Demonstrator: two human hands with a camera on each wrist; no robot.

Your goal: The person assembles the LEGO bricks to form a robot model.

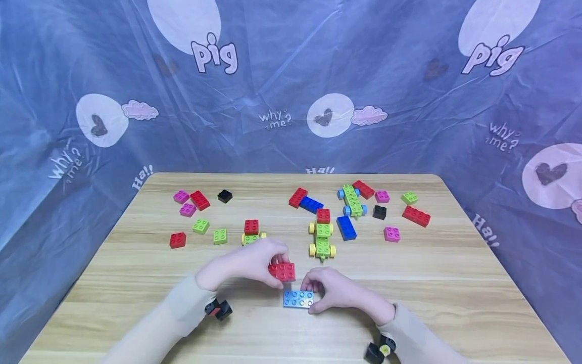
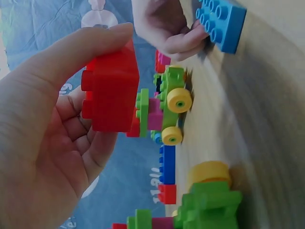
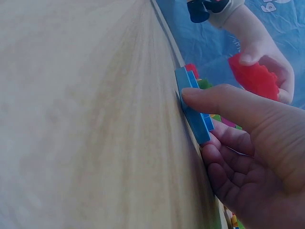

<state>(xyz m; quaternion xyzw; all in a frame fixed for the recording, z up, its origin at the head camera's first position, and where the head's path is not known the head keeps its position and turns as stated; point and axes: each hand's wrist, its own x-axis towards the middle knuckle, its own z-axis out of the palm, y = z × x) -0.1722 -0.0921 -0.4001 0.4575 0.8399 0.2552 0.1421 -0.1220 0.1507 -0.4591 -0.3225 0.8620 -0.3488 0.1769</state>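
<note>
My left hand (image 1: pixel 263 257) grips a red toy brick (image 1: pixel 284 272) between thumb and fingers, raised above the table in the left wrist view. Just in front of me lies a light blue eight-stud brick (image 1: pixel 297 299), studs up. Its right end is pinched by my right hand (image 1: pixel 335 289), the thumb on the near side in the right wrist view. The red brick is apart from the blue one, a little beyond it and to the left. Behind my left hand, a green car base with yellow wheels (image 1: pixel 251 238) and a red brick on top is partly hidden.
A longer green car with yellow wheels (image 1: pixel 323 246) stands beyond my right hand. Farther back are a green base with blue wheels (image 1: pixel 352 200) and a dark blue brick (image 1: pixel 346 228). Loose bricks, such as a red one (image 1: pixel 178 240) and a pink one (image 1: pixel 392 234), lie on both sides.
</note>
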